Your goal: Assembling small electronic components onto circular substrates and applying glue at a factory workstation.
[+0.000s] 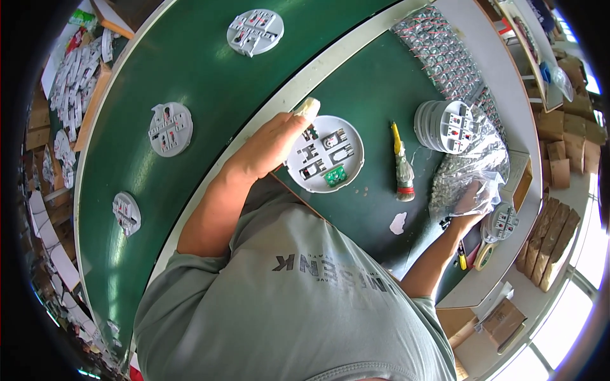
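My left hand (272, 145) grips the left edge of a round white plastic base (348, 166). Pale wrapping covers one fingertip. Metal contacts, dark fittings and a small green circuit board (335, 176) sit in the base. To the right, my right hand (469, 202) reaches into a clear plastic bag (492, 184) of small parts, too small to name. Its fingers are hidden by the plastic and the parts. Between the hands lies a brush (404, 171) with a yellow handle.
A stack of round bases (438, 126) stands behind the bag, beside rows of shiny parts with red wires (438, 51). More bases (170, 129) lie on the green belt (210, 76) at left, past a pale rail (343, 60). Yellow-handled tools (462, 257) lie near my right forearm.
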The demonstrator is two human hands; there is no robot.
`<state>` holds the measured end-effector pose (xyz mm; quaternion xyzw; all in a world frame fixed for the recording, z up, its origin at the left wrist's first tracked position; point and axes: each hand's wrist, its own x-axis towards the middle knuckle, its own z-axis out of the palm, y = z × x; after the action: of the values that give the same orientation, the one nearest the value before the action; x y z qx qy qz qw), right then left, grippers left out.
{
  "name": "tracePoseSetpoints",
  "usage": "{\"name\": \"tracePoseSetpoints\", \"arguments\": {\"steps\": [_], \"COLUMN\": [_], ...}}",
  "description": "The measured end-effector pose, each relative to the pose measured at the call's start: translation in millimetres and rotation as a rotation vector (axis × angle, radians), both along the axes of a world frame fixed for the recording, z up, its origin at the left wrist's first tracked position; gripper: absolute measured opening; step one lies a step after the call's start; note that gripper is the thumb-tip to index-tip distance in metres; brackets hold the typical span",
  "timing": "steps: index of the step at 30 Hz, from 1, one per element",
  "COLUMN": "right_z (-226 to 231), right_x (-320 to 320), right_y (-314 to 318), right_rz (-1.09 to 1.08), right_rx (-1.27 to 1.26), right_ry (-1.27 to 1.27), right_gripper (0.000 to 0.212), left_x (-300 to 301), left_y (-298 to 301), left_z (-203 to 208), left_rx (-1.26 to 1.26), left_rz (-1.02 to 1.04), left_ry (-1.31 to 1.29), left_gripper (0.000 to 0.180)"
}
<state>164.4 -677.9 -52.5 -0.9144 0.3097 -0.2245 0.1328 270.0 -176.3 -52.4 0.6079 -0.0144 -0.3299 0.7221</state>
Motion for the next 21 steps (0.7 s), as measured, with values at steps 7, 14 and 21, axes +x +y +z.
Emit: {"name": "tracePoseSetpoints", "arguments": {"steps": [7,14,21], "right_z": [-2,-9,-46], "right_x": [0,-2,-17], "right_y": [-4,-5,-77], "right_rz": [-0.016,0.012,0.187], "right_rx": [-0.086,-0.132,-0.844], "right_ry": [-0.007,-0.023,0.143], "right_gripper": [0.044,0.044,0.044], "left_x": [2,-3,3], "left_y": [1,2,-9], "left_z": [1,13,38], "left_rx": [-0.037,0.056,0.077], "left_rz": [-0.009,0.092,-0.063], "left_ry": [-0.007,-0.043,-0.175], "left_gripper": [0.062,0.054,0.039]}}
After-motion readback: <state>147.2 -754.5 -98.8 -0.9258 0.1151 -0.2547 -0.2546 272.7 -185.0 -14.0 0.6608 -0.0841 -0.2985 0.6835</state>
